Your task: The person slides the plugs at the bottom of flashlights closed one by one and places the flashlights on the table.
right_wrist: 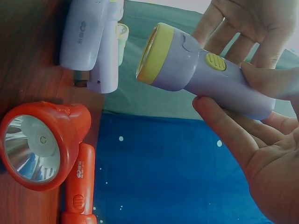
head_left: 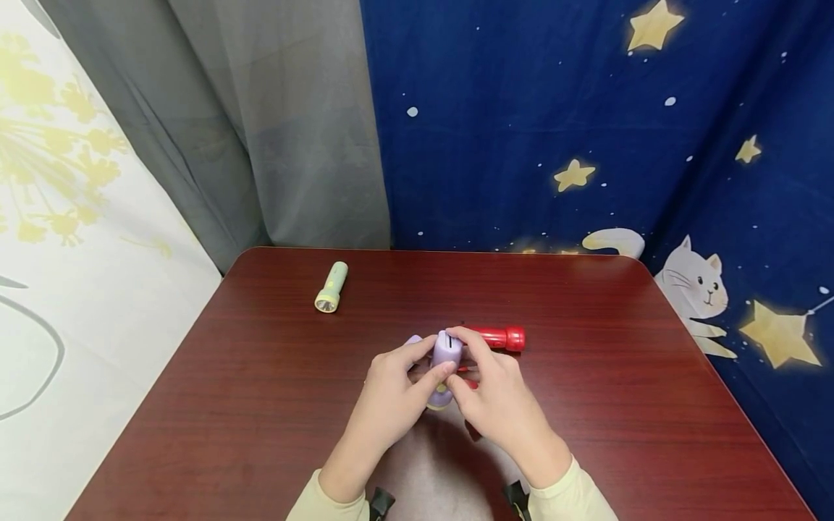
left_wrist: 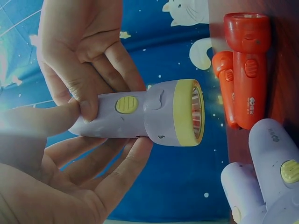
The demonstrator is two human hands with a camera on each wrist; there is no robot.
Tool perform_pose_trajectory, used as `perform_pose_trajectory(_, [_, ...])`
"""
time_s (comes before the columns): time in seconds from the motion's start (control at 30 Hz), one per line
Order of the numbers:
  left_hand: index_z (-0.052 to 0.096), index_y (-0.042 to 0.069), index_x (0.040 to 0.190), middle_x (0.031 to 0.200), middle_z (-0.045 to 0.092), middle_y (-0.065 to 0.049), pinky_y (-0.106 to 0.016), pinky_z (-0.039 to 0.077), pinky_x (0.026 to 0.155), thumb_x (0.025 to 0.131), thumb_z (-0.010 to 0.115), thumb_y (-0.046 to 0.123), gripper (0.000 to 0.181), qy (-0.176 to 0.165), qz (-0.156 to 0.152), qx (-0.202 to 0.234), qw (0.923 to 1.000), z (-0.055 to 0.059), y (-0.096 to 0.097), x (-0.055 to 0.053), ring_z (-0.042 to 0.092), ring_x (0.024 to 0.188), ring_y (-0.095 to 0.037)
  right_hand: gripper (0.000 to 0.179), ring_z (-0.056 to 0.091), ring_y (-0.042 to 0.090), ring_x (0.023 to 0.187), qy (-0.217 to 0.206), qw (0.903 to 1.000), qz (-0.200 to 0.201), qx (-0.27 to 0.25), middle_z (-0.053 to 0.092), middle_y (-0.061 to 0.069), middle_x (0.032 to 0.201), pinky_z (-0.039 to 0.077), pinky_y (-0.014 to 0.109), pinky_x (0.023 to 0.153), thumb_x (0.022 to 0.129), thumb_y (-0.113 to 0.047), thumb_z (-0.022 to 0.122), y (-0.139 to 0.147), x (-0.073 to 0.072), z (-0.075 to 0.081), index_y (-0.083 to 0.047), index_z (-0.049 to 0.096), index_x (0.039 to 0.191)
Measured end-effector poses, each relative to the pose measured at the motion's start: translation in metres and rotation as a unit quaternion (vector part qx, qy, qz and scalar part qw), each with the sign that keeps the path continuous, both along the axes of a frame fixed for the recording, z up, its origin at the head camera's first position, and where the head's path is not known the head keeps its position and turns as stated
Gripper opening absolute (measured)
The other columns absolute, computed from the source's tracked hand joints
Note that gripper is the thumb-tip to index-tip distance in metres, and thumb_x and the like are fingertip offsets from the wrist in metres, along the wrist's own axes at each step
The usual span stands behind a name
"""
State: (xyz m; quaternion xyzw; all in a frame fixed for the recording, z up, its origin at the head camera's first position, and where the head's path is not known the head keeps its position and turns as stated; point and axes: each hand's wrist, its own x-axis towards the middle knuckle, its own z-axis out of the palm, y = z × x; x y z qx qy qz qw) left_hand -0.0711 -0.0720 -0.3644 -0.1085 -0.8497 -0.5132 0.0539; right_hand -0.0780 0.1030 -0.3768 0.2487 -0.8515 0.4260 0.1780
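Note:
Both hands hold one purple flashlight with a yellow lens ring over the table's middle. In the head view its tail end points up and its lens end is lower, toward the person. My left hand grips it from the left, thumb on the body near the tail. From the other side my right hand pinches it between thumb and fingers. The left wrist view shows its yellow slide switch uncovered by the fingers. Just beyond the hands lie red flashlights and two more purple flashlights, mostly hidden in the head view.
A mint-green flashlight lies toward the back left of the dark red wooden table. Behind the table hang a grey curtain and a blue starry curtain. In the right wrist view one red flashlight faces its lens outward.

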Motion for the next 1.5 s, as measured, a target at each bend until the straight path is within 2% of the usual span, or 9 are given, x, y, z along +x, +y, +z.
perform_pose_trajectory(0.3, [0.072,0.007,0.136,0.118,0.080,-0.010,-0.034,0.066,0.085,0.097,0.079,0.032,0.047,0.000,0.015,-0.015,0.9998,-0.0018,0.0006,0.0005,0.080,0.099,-0.015,0.054,0.082,0.021,0.096,0.007,1.0000,-0.003,0.005,0.081,0.014,0.110,0.066,0.028,0.078,0.085,0.003,0.083,0.0008,0.0011,-0.0010,-0.008,0.063,0.133])
perform_pose_trajectory(0.43, [0.072,0.006,0.136,0.118,0.080,-0.011,-0.031,0.066,0.083,0.097,0.079,0.030,0.047,0.001,0.015,-0.025,0.9996,-0.0014,0.0014,0.0010,0.080,0.098,-0.017,0.051,0.081,0.017,0.091,0.030,0.9991,-0.012,0.025,0.082,0.012,0.106,0.065,0.026,0.075,0.083,0.002,0.084,0.0014,0.0009,-0.0015,-0.007,0.064,0.129])
perform_pose_trajectory(0.57, [0.073,0.003,0.134,0.117,0.080,-0.014,-0.028,0.066,0.079,0.097,0.079,0.029,0.047,0.017,0.010,-0.033,0.9993,-0.0026,0.0022,0.0011,0.080,0.095,-0.020,0.049,0.079,0.011,0.083,0.055,0.9974,-0.022,0.042,0.082,0.011,0.099,0.062,0.021,0.069,0.080,0.002,0.084,0.0021,0.0002,-0.0020,-0.005,0.065,0.124])
perform_pose_trajectory(0.7, [0.073,0.001,0.133,0.115,0.080,-0.016,-0.029,0.066,0.077,0.096,0.080,0.028,0.046,0.036,0.007,-0.036,0.9986,-0.0046,0.0028,0.0016,0.080,0.093,-0.021,0.047,0.076,0.008,0.078,0.062,0.9966,-0.025,0.049,0.082,0.010,0.096,0.059,0.018,0.066,0.079,0.003,0.083,0.0022,0.0000,-0.0021,-0.004,0.064,0.121])
perform_pose_trajectory(0.97, [0.075,0.003,0.131,0.113,0.081,-0.015,-0.034,0.066,0.076,0.095,0.081,0.031,0.046,0.048,0.016,-0.049,0.9975,-0.0058,0.0034,0.0027,0.080,0.090,-0.019,0.043,0.060,0.001,0.065,0.059,0.9963,-0.023,0.059,0.079,0.006,0.088,0.048,0.011,0.060,0.079,0.005,0.079,0.0009,0.0004,-0.0025,-0.005,0.063,0.117])
perform_pose_trajectory(1.33, [0.076,0.004,0.130,0.112,0.082,-0.013,-0.024,0.063,0.075,0.094,0.083,0.028,0.044,0.055,0.020,-0.063,0.9963,-0.0052,0.0039,0.0036,0.080,0.091,-0.017,0.042,0.041,-0.004,0.059,0.069,0.9939,-0.029,0.080,0.072,0.001,0.078,0.037,0.009,0.053,0.077,0.002,0.083,-0.0001,0.0002,-0.0025,-0.006,0.058,0.109])
perform_pose_trajectory(1.5, [0.076,0.005,0.130,0.112,0.082,-0.011,-0.024,0.063,0.076,0.092,0.084,0.025,0.043,0.048,0.024,-0.069,0.9962,-0.0045,0.0044,0.0034,0.080,0.092,-0.015,0.042,0.036,-0.005,0.057,0.080,0.9924,-0.031,0.088,0.062,-0.004,0.068,0.034,0.009,0.052,0.076,0.003,0.084,0.0000,0.0000,-0.0029,-0.006,0.053,0.104])
